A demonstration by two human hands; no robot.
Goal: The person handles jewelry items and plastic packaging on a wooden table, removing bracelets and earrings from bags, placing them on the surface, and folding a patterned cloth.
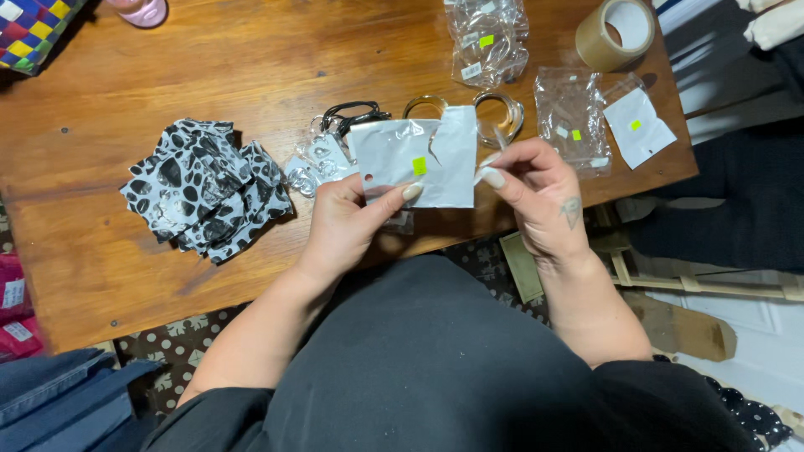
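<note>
A worn wooden table [126, 75] fills the far half of the view. At its left lies a heap of black-and-white patterned fabric pouches [205, 188]. The left hand [347, 222] pinches a flat white plastic packet with a yellow sticker [414, 155] at the near edge; the right hand [536, 192] grips its torn side. Further clear plastic packets [574, 117] and a brown tape roll [615, 32] lie far right; judging by these, most remain unopened.

Pouches [205, 188] lie left of packet [419, 159], apparently apart.
</note>
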